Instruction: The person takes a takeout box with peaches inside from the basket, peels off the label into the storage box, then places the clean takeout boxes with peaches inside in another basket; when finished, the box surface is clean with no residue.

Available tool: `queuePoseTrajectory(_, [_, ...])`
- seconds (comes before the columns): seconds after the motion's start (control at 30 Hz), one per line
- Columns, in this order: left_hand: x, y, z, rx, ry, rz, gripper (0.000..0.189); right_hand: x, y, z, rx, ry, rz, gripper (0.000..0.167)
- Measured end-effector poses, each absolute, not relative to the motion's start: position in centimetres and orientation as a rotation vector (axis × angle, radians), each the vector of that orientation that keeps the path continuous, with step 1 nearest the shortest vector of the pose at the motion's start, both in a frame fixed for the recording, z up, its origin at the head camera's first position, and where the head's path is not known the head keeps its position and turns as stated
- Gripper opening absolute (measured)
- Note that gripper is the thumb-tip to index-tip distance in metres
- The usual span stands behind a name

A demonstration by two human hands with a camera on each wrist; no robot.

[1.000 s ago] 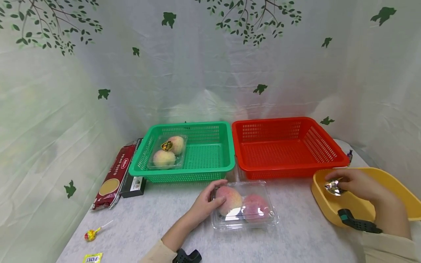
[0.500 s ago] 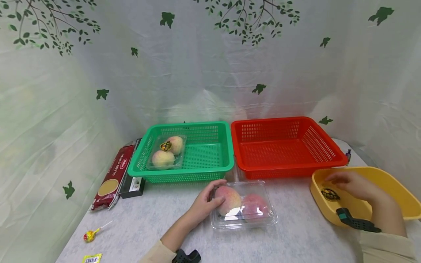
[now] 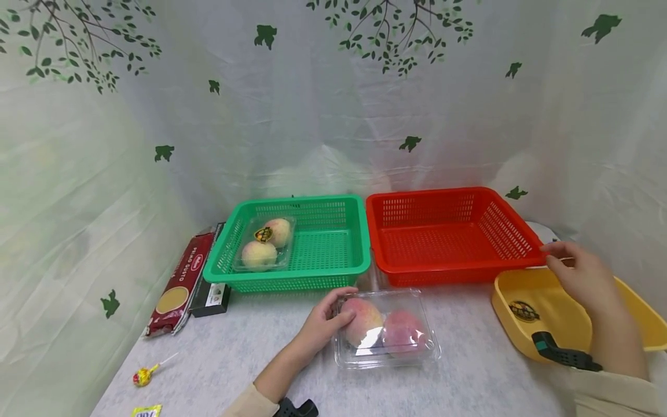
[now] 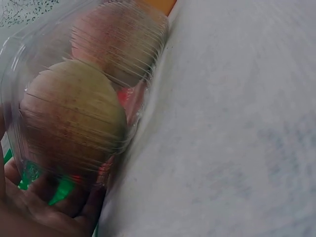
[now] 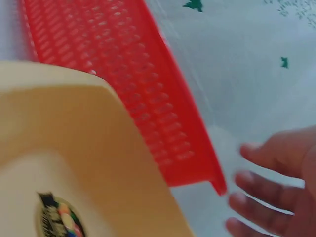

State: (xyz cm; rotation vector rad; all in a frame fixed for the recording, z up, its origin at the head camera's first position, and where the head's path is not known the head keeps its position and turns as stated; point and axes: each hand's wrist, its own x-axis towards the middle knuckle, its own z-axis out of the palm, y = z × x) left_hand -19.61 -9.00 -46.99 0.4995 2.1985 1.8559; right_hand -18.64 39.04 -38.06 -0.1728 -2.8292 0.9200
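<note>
My left hand (image 3: pixel 320 324) holds the left side of a clear plastic box (image 3: pixel 411 356) with two pinkish peaches (image 3: pixel 363 324) inside. The thumb lies over the lid, and in the left wrist view the fingers (image 4: pixel 74 207) lie against the box's end. My right hand (image 3: pixel 586 278) hovers above the yellow tub (image 3: pixel 502 304), near the right corner of the red basket (image 3: pixel 432 275). Its fingers (image 5: pixel 261 207) are spread, with nothing between them, just beyond that corner in the right wrist view. A round black-and-gold sticker (image 3: pixel 523 311) is on the tub's inside.
A green basket (image 3: pixel 292 281) holds another boxed pair of peaches (image 3: pixel 259 255). Left of it lie a dark red packet (image 3: pixel 179 278) and a black box (image 3: pixel 211 301). A lollipop (image 3: pixel 143 376) and a yellow sachet (image 3: pixel 147 411) lie at the front left.
My right hand has risen from inside the yellow tub, away from the shiny sticker, toward the red basket's corner. It now covers most of a small dark item there. The left hand stays put.
</note>
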Motion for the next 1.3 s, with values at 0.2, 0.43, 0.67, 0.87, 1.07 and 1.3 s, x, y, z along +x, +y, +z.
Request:
queuePoseTrajectory(0.2, [-19.5,-8.8,-46.5,0.440,2.151,1.905,0.046,-19.5,38.5,-38.9,-0.195,-2.814,1.038,0.072])
queuePoseTrajectory(0.43, [-19.3,-8.7,-46.1,0.281,2.025,1.945,0.048,-20.3,38.1,-39.6,-0.087,-2.895,1.200,0.091])
queuePoseTrajectory(0.67, [-19.5,-9.2,-45.5,0.304,1.921,1.893,0.051,-20.3,37.8,-40.1,-0.175,-2.936,1.151,0.097])
queuePoseTrajectory(0.87, [-19.6,-10.3,-44.8,0.384,1.832,1.736,0.055,-20.4,37.8,-40.2,-0.183,-2.972,1.115,0.098])
queuePoseTrajectory(1.07, [-19.5,-10.4,-44.8,0.542,1.792,1.601,0.059,-20.5,38.6,-39.8,-0.119,-3.030,1.018,0.101])
queuePoseTrajectory(1.3, [-19.6,-10.6,-44.9,0.513,1.737,1.648,0.058,-22.5,39.8,-37.9,0.121,-3.163,0.788,0.102])
